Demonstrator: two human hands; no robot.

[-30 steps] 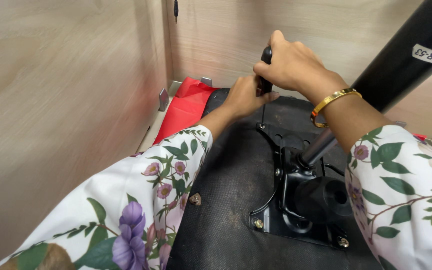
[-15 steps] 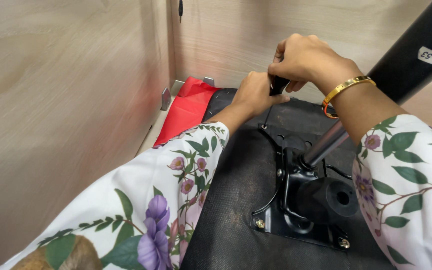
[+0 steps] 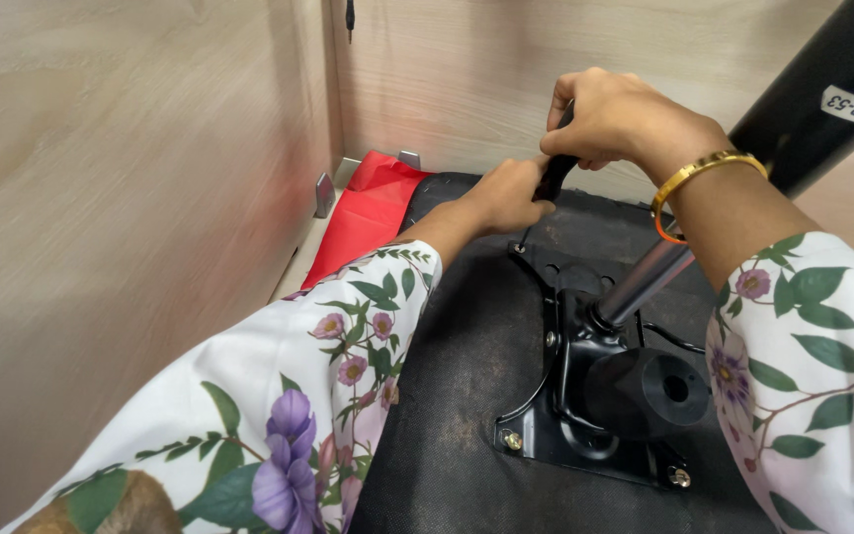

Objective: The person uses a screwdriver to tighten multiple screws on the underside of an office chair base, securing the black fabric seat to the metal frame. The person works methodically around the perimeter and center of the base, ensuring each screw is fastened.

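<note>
Both hands close on a black-handled screwdriver, the right hand wrapping its top, the left hand pinching lower down. Its tip apparently meets the metal plate on the upturned black chair seat.

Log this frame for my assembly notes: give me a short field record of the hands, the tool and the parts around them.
left hand: wrapped low around the screwdriver
right hand: gripping the handle top, gold bangle on the wrist
screwdriver: upright, tip at the far corner of the black mounting plate
seat underside: black fabric, plate bolted on
gas cylinder: rises obliquely from the plate
red sheet: beside the seat, against the wooden panels
</note>
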